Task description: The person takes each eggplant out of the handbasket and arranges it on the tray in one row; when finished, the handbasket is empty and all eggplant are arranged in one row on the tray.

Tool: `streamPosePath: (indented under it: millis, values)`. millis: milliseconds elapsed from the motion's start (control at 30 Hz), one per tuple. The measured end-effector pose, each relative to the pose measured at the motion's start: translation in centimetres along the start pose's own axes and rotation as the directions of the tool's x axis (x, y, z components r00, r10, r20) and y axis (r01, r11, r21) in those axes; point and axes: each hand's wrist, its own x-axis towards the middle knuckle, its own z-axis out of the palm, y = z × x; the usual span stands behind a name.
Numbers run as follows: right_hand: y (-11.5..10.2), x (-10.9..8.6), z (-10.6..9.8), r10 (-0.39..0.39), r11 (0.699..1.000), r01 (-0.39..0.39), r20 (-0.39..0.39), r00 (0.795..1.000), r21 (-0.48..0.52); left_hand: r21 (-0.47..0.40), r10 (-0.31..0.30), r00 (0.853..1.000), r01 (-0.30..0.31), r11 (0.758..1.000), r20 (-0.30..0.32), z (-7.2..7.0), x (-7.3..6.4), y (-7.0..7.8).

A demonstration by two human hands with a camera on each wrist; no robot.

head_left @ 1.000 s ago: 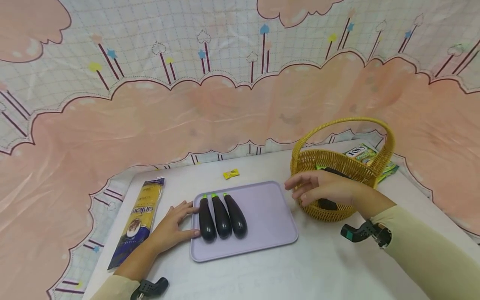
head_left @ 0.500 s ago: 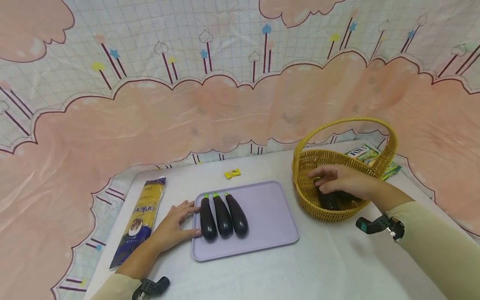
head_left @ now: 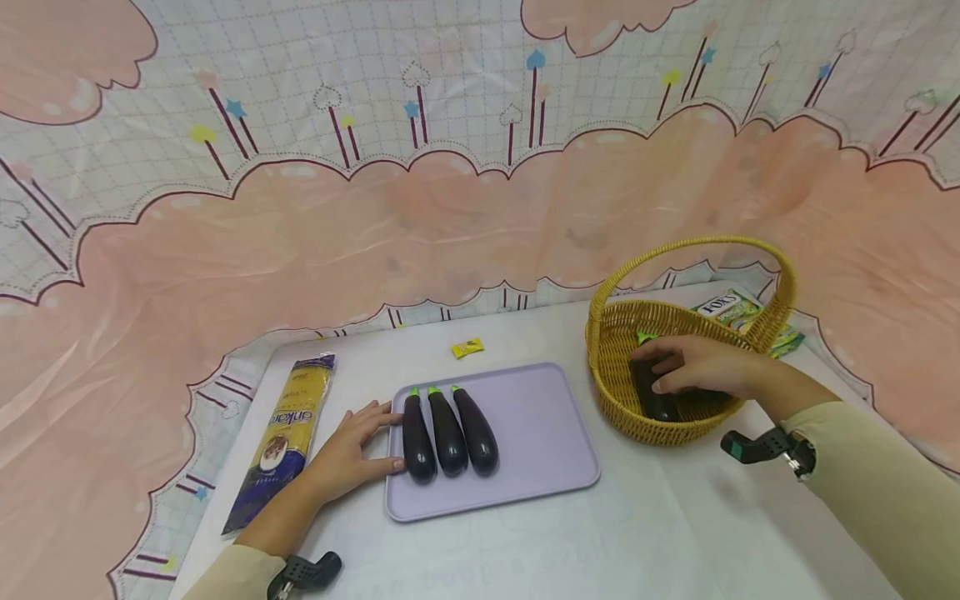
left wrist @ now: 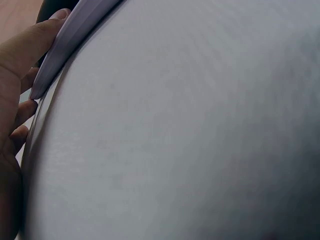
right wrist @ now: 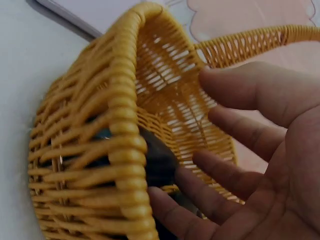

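Three eggplants (head_left: 450, 433) lie side by side on the left half of a lilac tray (head_left: 540, 442). My left hand (head_left: 348, 454) rests at the tray's left edge, thumb and forefinger spread and touching the rim. In the left wrist view, the thumb (left wrist: 35, 40) lies against the tray's side (left wrist: 75, 40). My right hand (head_left: 697, 367) reaches into a yellow wicker basket (head_left: 645, 429), over an eggplant (head_left: 647, 387). The right wrist view shows its fingers spread beside the basket's dark eggplant (right wrist: 157, 157), not closed round it. The hand hides part of the basket's contents.
A pasta packet (head_left: 281, 442) lies left of the tray. Behind the tray is a small yellow wrapped sweet (head_left: 467, 347). A green FOX'S packet (head_left: 731, 308) lies behind the basket, whose tall handle (head_left: 697, 242) arches over it. A patterned cloth (head_left: 480, 217) hangs behind the table.
My right hand has moved right from between the tray and the basket, then down over the eggplant in the basket. The left hand stays at the tray's edge.
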Motion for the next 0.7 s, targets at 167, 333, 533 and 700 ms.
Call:
streamPosePath:
  millis: [167, 333, 533, 700]
  values:
    - [-0.4, 0.3, 0.4, 0.038, 0.992, -0.039, -0.008, 0.999, -0.124, -0.002, -0.001, 1.0, 0.001, 1.0, -0.001, 0.0, 0.0, 0.1]
    - [-0.4, 0.9, 1.1, 0.078, 0.985, -0.082, -0.036, 0.996, -0.15, -0.006, -0.008, 1.0, 0.008, 1.0, 0.004, 0.1, -0.1, 0.1]
    - [-0.2, 1.6, 2.0, 0.093, 0.984, -0.101, -0.059, 0.994, -0.145, 0.007, -0.01, 1.0, 0.01, 1.0, 0.0, 0.0, 0.0, 0.1]
    - [-0.2, 2.2, 2.7, 0.09, 0.979, -0.098, -0.051, 0.995, -0.178, -0.001, -0.017, 1.0, 0.017, 1.0, 0.004, 0.0, 0.0, 0.1]
